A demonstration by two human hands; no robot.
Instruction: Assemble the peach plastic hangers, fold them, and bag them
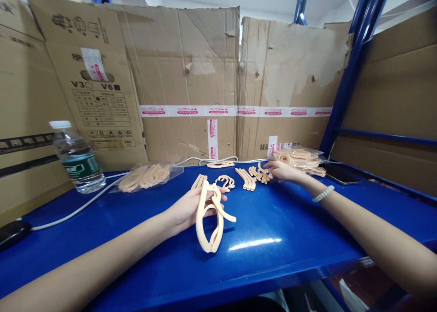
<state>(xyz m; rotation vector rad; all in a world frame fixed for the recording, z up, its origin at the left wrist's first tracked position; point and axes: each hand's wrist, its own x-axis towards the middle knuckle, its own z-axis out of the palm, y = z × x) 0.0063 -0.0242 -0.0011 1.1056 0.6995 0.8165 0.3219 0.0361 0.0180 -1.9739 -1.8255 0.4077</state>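
Note:
My left hand (190, 208) is closed on a beige folding hanger (200, 221), held above the blue table with its arms bent toward the front edge. Out to the right, my right hand (280, 170) reaches to a small pile of beige parts (261, 174); its fingertips touch or hover at the pile, and whether they grip a piece cannot be made out. Between the hands lie beige hooks (226, 183) and a row of straight beige arms (246, 180). More beige pieces (199, 181) show behind my left hand.
Plastic bags of beige parts lie at left (146, 176) and right (300, 157). A water bottle (80, 159) stands back left, a phone (341, 173) lies at right. White cables (78, 207) cross the blue table (273, 271); cardboard (184, 134) walls the back.

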